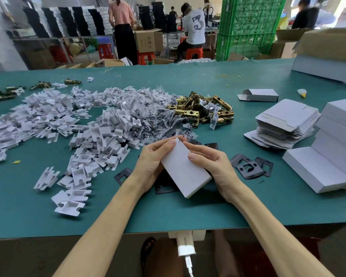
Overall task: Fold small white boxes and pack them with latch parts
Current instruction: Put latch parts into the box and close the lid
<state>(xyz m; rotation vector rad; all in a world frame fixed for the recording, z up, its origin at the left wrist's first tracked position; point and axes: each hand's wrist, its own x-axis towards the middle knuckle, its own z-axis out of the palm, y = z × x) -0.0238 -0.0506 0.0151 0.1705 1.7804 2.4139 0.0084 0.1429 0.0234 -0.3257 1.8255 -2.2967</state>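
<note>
One small white box [185, 172], held just above the worktop [168, 212] between both hands. Left hand [150, 166] grips its left edge, thumb at the far flap; right hand [214, 162] pinches the right edge. Long axis runs away from the person, far end leaning left. Brass latch parts [206, 110] lie beyond it, nearer the right hand.

2 bare forearms [112, 212] reach in from the lower edge and converge toward the middle. The left hand [151, 163] curls round the left side of a small white box [185, 172], thumb laid near its top corner. The right hand [213, 162] grips the opposite side, thumb pressed on the upper face.
</note>
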